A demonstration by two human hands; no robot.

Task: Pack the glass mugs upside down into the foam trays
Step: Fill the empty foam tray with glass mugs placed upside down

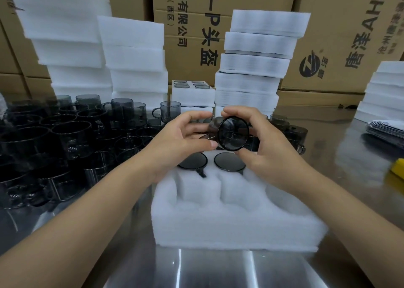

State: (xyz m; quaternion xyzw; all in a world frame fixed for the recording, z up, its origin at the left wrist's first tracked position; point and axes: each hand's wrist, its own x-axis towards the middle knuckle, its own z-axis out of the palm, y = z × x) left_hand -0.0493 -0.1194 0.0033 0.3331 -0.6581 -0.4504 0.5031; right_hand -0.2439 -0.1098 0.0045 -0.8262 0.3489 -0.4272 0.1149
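A smoky grey glass mug (233, 134) is held on its side above the far half of a white foam tray (229, 224), its round end facing me. My left hand (181, 141) and my right hand (260, 147) both grip it, left thumb at its lower rim, right fingers over its top. Below it, two mugs sit upside down in the tray's middle pockets, a left mug (192, 161) and a right mug (229, 161), only their dark round bases showing. The two near pockets of the tray hold nothing.
A crowd of loose grey mugs (65, 139) covers the steel table on the left, with more (290, 132) behind my right hand. Stacks of foam trays (253, 69) and cardboard boxes (341, 36) stand behind. A pile of bags (384, 128) lies at right.
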